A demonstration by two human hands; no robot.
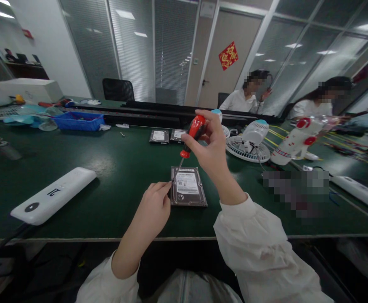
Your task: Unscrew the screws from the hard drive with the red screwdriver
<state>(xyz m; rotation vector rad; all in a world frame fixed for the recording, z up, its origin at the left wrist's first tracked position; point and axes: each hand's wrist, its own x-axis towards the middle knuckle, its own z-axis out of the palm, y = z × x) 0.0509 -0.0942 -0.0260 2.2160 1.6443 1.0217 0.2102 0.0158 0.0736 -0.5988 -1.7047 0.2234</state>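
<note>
A hard drive (188,198) lies label side up on the green table in front of me. My right hand (211,141) is closed around the red and black handle of a screwdriver (197,127), held at a slant above the drive. Its thin shaft runs down to the drive's upper left edge. At that same left edge is my left hand (154,201), fingers together and bent, the fingertips touching the drive near the screwdriver tip. Whatever lies right under the tip is too small to make out.
Two more hard drives (159,136) lie farther back. A blue bin (79,121) and a loose screw (122,134) are at the back left. A white power bank (56,195) lies left; white fan parts (248,148) stand right. Other people sit across the table.
</note>
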